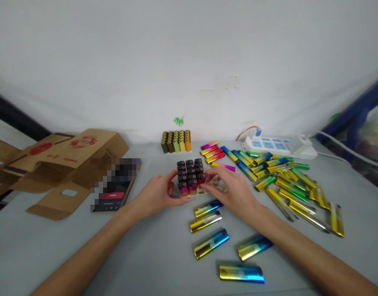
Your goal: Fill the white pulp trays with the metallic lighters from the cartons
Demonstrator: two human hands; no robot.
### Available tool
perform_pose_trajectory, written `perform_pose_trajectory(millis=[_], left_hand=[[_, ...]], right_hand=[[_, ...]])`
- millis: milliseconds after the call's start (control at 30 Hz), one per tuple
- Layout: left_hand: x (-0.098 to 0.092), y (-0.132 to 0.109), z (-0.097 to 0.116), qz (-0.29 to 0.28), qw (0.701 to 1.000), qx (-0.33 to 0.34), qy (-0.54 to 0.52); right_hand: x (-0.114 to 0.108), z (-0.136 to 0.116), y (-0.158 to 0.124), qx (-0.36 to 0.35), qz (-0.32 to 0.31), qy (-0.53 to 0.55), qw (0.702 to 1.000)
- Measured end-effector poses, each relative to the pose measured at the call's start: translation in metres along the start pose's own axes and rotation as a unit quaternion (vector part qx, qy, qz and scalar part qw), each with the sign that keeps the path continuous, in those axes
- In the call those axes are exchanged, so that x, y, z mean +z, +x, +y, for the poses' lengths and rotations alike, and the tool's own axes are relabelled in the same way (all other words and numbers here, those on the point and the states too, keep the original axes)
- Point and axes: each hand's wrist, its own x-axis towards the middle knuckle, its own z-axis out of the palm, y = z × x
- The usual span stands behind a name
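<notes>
Upright lighters [186, 174] with black tops and pink-purple bodies stand in rows in a pale tray with round holes [201, 191]. My left hand [155, 191] curves around the tray's left side, thumb at the front edge and fingers behind. On the opposite side, my right hand [233, 189] pinches one dark-topped lighter [201, 177] at the end of the rows. Part of the tray's right side is hidden by these fingers. Closer to me lie several blue-and-gold lighters, one of them a shiny lighter [211, 244] flat on the table.
Behind stands a block of green, brown, yellow and orange lighters [176, 142]. A heap of metallic lighters [284, 176] spreads at right, before a white power strip [272, 144]. Red lighters [214, 154] lie further back. At left are a cardboard box [74, 148] and a partly pixelated device [115, 187].
</notes>
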Motion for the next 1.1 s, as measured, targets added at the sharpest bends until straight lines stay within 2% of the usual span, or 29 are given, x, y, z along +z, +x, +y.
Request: perform_pose_trajectory(millis=[133, 233, 333, 467, 567, 633, 800, 933, 1100], left_hand=[[0.0, 0.0, -0.001, -0.005, 1.0, 0.0, -0.004], [0.0, 0.001, -0.003, -0.007, 1.0, -0.011, -0.002], [-0.001, 0.002, -0.005, -0.015, 1.0, -0.019, -0.01], [-0.002, 0.003, -0.005, -0.023, 0.999, -0.024, -0.022], [-0.002, 0.002, -0.005, -0.023, 0.999, -0.024, -0.023], [-0.002, 0.002, -0.005, -0.021, 0.999, -0.025, -0.02], [0.0, 0.003, -0.006, -0.016, 1.0, -0.02, -0.01], [0.0, 0.003, -0.006, -0.013, 1.0, -0.015, -0.005], [0.0, 0.002, -0.005, -0.015, 1.0, -0.012, -0.003]], right_hand=[[-0.018, 0.01, 0.004, -0.002, 0.006, -0.045, 0.999], [-0.036, 0.033, 0.007, 0.003, 0.018, -0.118, 0.993], [-0.05, 0.06, 0.007, 0.004, -0.004, -0.18, 0.984], [-0.053, 0.08, 0.004, 0.009, -0.055, -0.227, 0.972], [-0.05, 0.08, 0.003, 0.012, -0.095, -0.247, 0.964], [-0.049, 0.076, 0.004, 0.011, -0.099, -0.254, 0.962], [-0.051, 0.067, 0.005, 0.016, -0.041, -0.166, 0.985], [-0.053, 0.066, 0.006, 0.071, 0.008, -0.064, 0.995], [-0.054, 0.058, 0.01, 0.163, 0.063, 0.126, 0.977]])
